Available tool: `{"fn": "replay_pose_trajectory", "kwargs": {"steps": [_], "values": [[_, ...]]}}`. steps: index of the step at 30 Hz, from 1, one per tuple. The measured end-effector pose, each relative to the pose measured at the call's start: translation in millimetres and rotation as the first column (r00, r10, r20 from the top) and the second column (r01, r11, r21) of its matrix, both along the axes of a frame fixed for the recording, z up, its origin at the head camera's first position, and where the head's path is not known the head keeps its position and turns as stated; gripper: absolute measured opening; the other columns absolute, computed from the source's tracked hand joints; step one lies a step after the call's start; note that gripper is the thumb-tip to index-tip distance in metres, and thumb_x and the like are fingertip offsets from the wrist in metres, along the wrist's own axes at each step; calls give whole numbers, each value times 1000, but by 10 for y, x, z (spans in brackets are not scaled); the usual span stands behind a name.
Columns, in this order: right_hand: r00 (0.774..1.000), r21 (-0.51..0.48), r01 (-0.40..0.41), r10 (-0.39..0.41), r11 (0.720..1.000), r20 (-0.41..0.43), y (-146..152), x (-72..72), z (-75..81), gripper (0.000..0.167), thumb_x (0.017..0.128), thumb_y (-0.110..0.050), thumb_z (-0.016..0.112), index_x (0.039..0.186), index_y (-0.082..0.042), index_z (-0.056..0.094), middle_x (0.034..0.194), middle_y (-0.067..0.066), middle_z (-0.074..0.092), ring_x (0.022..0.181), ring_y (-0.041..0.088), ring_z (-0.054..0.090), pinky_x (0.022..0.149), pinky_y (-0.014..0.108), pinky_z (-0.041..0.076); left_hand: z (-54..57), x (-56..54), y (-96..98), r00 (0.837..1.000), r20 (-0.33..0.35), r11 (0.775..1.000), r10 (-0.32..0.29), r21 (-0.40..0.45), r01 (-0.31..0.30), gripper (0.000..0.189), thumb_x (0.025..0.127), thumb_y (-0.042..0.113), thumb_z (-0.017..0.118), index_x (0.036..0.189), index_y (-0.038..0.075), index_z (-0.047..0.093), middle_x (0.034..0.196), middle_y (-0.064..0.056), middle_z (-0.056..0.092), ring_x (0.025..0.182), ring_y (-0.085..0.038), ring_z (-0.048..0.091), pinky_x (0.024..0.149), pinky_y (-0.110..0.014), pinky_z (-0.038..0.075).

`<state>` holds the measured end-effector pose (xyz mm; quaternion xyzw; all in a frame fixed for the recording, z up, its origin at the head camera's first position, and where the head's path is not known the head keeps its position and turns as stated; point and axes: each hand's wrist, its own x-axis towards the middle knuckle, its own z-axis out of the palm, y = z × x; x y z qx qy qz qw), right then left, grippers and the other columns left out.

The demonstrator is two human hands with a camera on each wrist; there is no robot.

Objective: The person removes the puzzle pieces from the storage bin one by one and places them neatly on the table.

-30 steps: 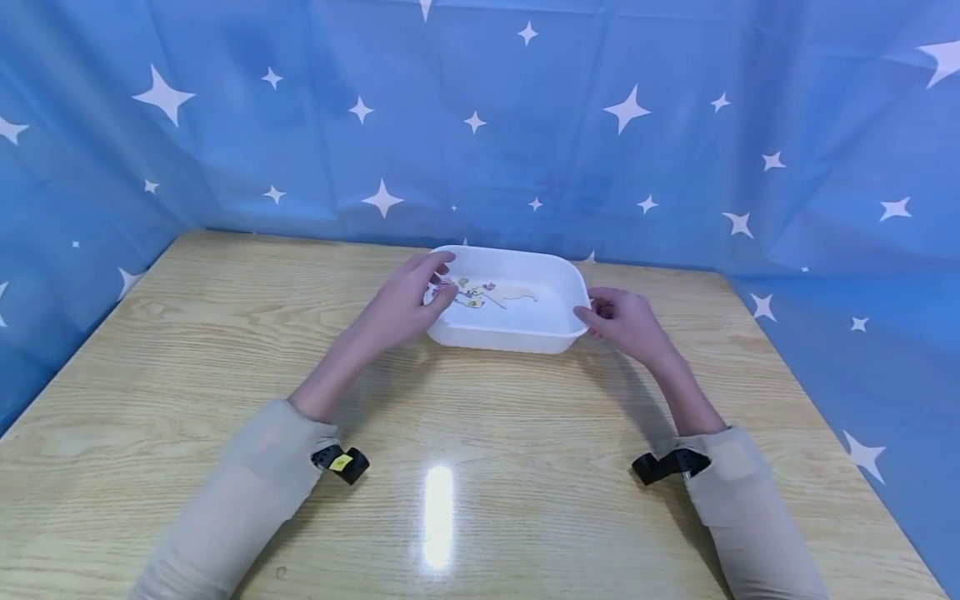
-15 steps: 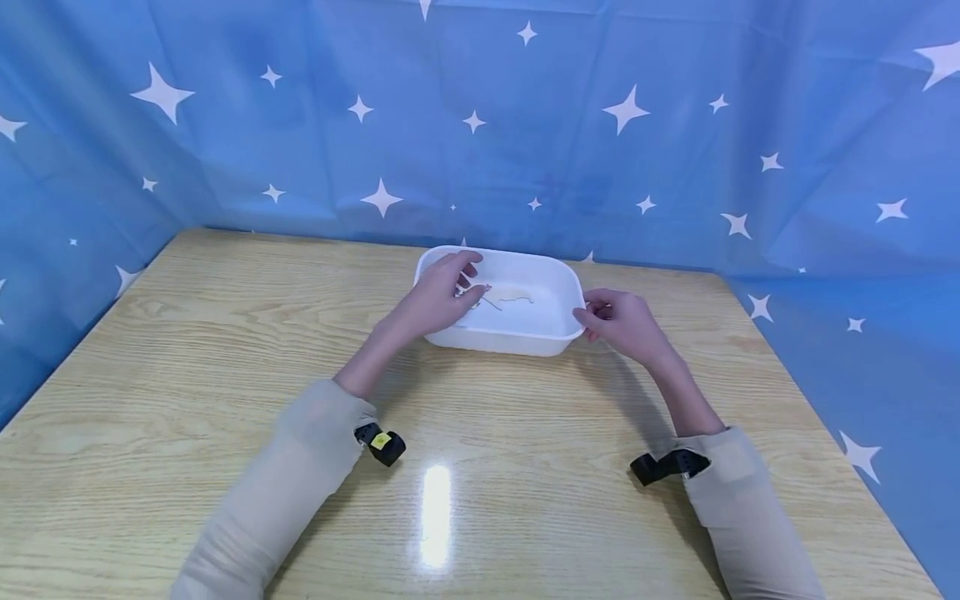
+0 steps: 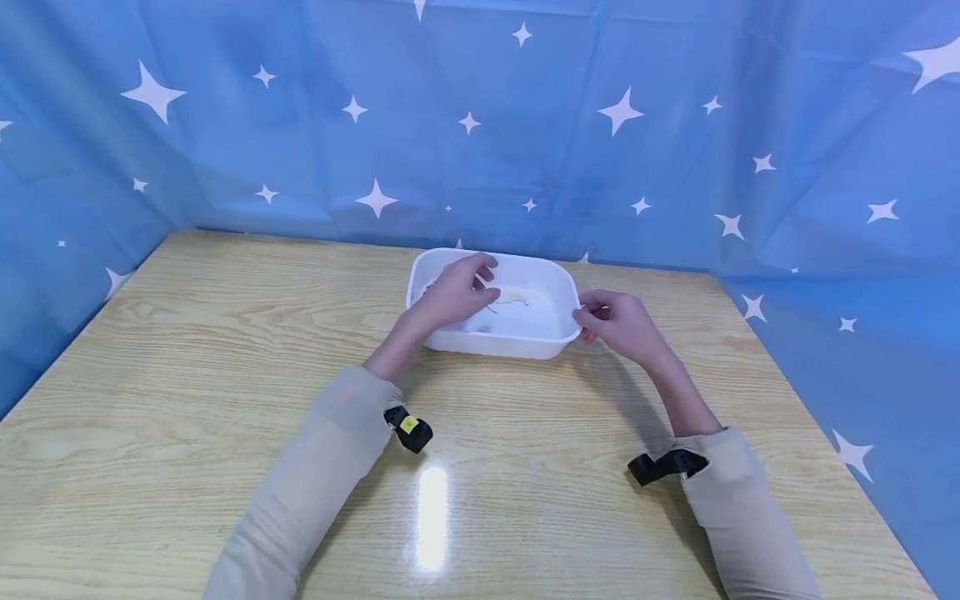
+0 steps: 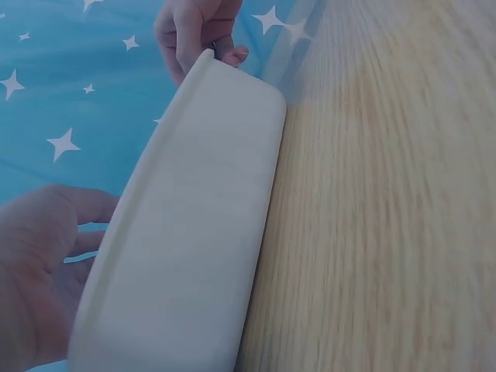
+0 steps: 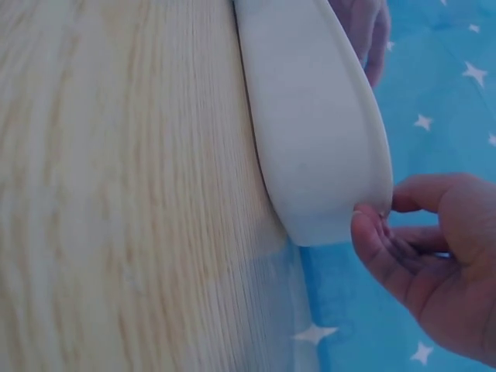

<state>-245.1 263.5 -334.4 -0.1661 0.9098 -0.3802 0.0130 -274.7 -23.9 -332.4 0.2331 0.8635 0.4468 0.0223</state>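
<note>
Reaching in over the white tray (image 3: 495, 343), the left hand (image 3: 457, 292) hangs above its left half, thumb and fingertips apart with nothing seen between them; what lies under that palm is hidden. Just right of those fingertips, a thin strand (image 3: 517, 301) lies on the tray's floor. The tray itself spans the space from beneath the left hand to the right hand's hold, on the wooden table (image 3: 525, 467). At its right end, the right hand (image 3: 621, 321) pinches the rim between thumb and fingers.

The step in hand looks like working inside the tray with the left hand while the right one steadies it. The next move seems to call for the left fingers to go down and close on something at the floor, with the right pinch kept firm so the tray does not slide.

Compared with a second ago, the left hand has moved rightward from the tray's left end and now covers the small coloured pieces that showed beside its fingers; the right pinch stays at the same end.
</note>
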Motion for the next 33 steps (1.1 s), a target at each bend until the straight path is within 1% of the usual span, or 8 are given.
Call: {"fn": "replay_pose_trajectory", "kwargs": {"steps": [4, 9, 12, 16, 21, 26, 30, 33], "values": [[1000, -3, -1, 1, 1000, 12, 14, -2, 2, 33, 100, -15, 62, 124, 9, 64, 85, 15, 70, 69, 28, 69, 68, 44, 60, -23, -67, 45, 999, 35, 1000, -2, -31, 3, 46, 99, 10, 63, 140, -4, 50, 128, -21, 61, 113, -29, 61, 99, -36, 48], [1000, -13, -11, 11, 1000, 19, 37, -2, 5, 32, 100, -14, 63, 123, 8, 64, 88, 17, 70, 70, 32, 69, 68, 45, 60, -12, -132, 112, 998, 55, 992, -7, -125, 14, 45, 98, 10, 65, 138, -4, 51, 129, -20, 60, 115, -30, 60, 101, -36, 47], [1000, -18, -13, 13, 1000, 25, 43, 2, 8, 32, 99, -14, 63, 123, 8, 64, 89, 18, 70, 71, 32, 70, 68, 44, 60, -8, -147, 147, 997, 71, 986, -21, -161, 32, 44, 98, 8, 65, 138, -5, 52, 131, -21, 59, 117, -32, 59, 103, -37, 46], [999, -12, -15, 16, 1000, 34, 44, -2, 5, 34, 100, -15, 63, 125, 8, 63, 89, 17, 70, 71, 32, 69, 68, 44, 59, -50, -163, 175, 995, 93, 981, -25, -189, 42, 44, 97, 7, 65, 137, -6, 52, 133, -21, 58, 122, -31, 56, 105, -37, 44], [999, -2, -14, 14, 1000, 49, 22, 6, 30, 34, 101, -13, 62, 126, 9, 62, 92, 17, 70, 73, 34, 69, 70, 45, 59, -122, -169, 183, 995, 102, 974, -12, -226, 35, 46, 96, 5, 65, 139, -4, 52, 136, -19, 57, 127, -29, 53, 107, -35, 42], [998, 21, -1, 0, 1000, 61, -49, 50, 102, 31, 101, -6, 59, 126, 13, 60, 92, 21, 69, 75, 40, 68, 71, 49, 58, -156, -157, 214, 996, 85, 961, 8, -276, 16, 43, 94, 2, 65, 137, -2, 56, 132, -16, 59, 124, -28, 54, 108, -36, 41], [998, 7, -7, 7, 1000, 56, -30, 46, 87, 32, 101, -9, 61, 126, 11, 61, 93, 20, 69, 73, 34, 69, 70, 47, 59, -176, -154, 234, 998, 59, 950, 16, -313, 3, 39, 91, 2, 68, 129, 0, 62, 125, -13, 61, 117, -27, 54, 105, -36, 42], [999, -7, -13, 14, 1000, 43, 19, 12, 27, 33, 100, -14, 63, 125, 8, 63, 92, 17, 69, 70, 26, 69, 68, 43, 59, -182, -153, 233, 998, 59, 950, 12, -312, 7, 38, 89, 5, 71, 126, 0, 63, 120, -14, 62, 112, -27, 55, 101, -36, 44]]}}
